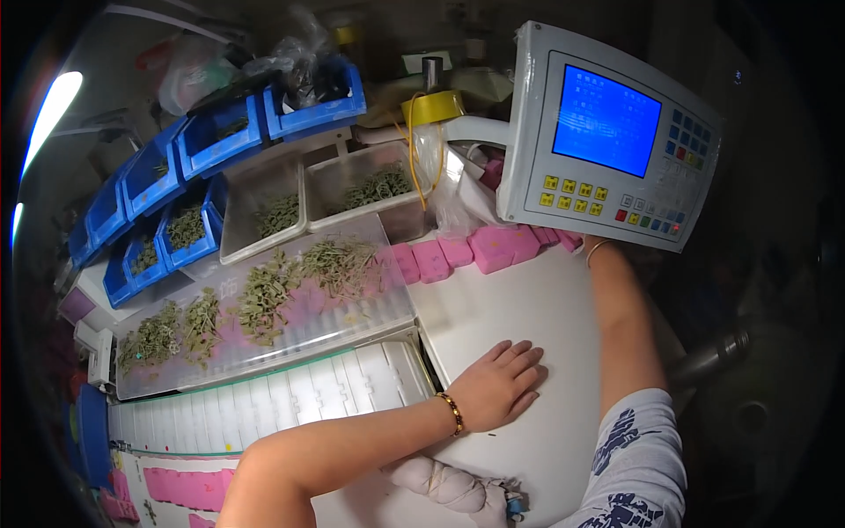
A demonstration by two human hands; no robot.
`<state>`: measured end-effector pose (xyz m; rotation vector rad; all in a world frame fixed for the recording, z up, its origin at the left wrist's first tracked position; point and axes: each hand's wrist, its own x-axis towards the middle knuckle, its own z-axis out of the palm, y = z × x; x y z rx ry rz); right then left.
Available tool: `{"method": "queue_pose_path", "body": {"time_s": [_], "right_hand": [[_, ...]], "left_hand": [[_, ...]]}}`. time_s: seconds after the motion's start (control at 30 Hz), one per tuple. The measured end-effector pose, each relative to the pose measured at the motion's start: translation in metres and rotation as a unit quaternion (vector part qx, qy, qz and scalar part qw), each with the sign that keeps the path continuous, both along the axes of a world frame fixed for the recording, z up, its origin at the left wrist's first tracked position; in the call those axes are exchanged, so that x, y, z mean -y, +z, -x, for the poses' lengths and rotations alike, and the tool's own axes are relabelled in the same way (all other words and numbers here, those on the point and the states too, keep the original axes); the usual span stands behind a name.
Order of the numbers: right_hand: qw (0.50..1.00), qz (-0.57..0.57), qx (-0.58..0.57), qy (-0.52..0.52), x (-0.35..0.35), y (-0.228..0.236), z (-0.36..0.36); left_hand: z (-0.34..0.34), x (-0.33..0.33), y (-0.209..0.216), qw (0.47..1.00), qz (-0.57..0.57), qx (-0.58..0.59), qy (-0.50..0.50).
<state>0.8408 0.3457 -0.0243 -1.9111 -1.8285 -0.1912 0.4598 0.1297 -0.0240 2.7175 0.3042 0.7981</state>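
Note:
My left hand (501, 387) rests palm down on the white tabletop (550, 299), its fingers stretched out and nothing in it. A dark beaded bracelet (451, 414) circles that wrist. My right arm reaches forward to the lower edge of a grey control panel (616, 141) with a lit blue screen. Only the wrist and a little of my right hand (596, 243) show below the panel; its fingers are hidden behind it. Close to the right hand, a row of pink blocks (493, 249) runs along the table's back edge. Below my left forearm lies a wrapped pale cloth bundle (437, 482).
Piles of small grey-green pieces (264, 295) lie on a clear sheet at left. Behind it stand blue bins (220, 136) and translucent tubs (308, 198) holding similar pieces. A slatted white section (273, 396) lies in front. A yellow ring (433, 106) sits on a post.

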Motion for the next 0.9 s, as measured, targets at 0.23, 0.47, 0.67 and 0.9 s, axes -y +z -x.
{"method": "queue_pose_path", "body": {"time_s": [0.23,0.47,0.67,0.9], "right_hand": [[0.999,0.045,0.001,0.019,0.003,0.009,0.003],[0.996,0.086,0.01,0.029,0.017,0.03,0.029],[0.992,0.113,0.01,0.054,0.028,0.034,0.036],[0.983,0.162,0.011,0.09,0.023,0.038,0.025]], "left_hand": [[0.002,-0.001,0.001,1.0,0.005,-0.006,-0.003],[0.0,-0.001,0.001,1.0,-0.009,-0.006,-0.004],[0.001,0.001,-0.001,1.0,-0.006,-0.001,-0.004],[-0.001,0.0,0.003,1.0,-0.006,-0.008,-0.001]]}}
